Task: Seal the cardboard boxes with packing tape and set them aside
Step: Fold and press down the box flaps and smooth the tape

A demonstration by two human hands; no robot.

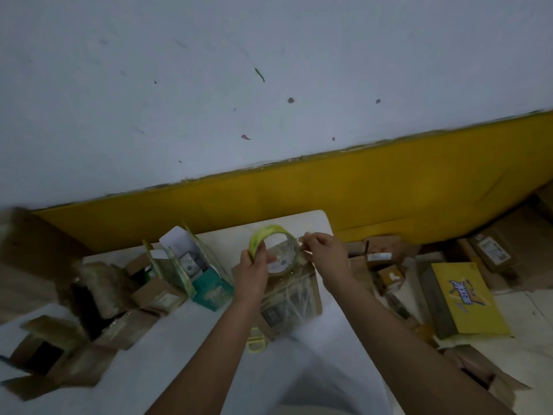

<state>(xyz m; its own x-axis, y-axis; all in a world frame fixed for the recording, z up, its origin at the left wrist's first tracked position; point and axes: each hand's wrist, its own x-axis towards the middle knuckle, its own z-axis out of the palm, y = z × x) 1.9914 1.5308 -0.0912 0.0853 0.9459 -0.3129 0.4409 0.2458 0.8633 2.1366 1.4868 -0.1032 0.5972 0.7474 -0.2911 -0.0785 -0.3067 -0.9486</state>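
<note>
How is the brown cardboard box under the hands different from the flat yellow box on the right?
The brown cardboard box lies on the white table, directly below the hands; the flat yellow box lies off the table, among other cartons. The brown one is already wrapped in shiny clear tape; the yellow one shows bare printed graphics. Both lie flat and closed.

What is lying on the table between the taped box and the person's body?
In the head view, yellow-handled scissors lie there, at the near edge of the taped cardboard box, partly hidden by the left forearm.

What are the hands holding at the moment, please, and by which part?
Left hand grips the yellow-cored clear packing tape roll by its rim; right hand pinches its loose end.
</note>
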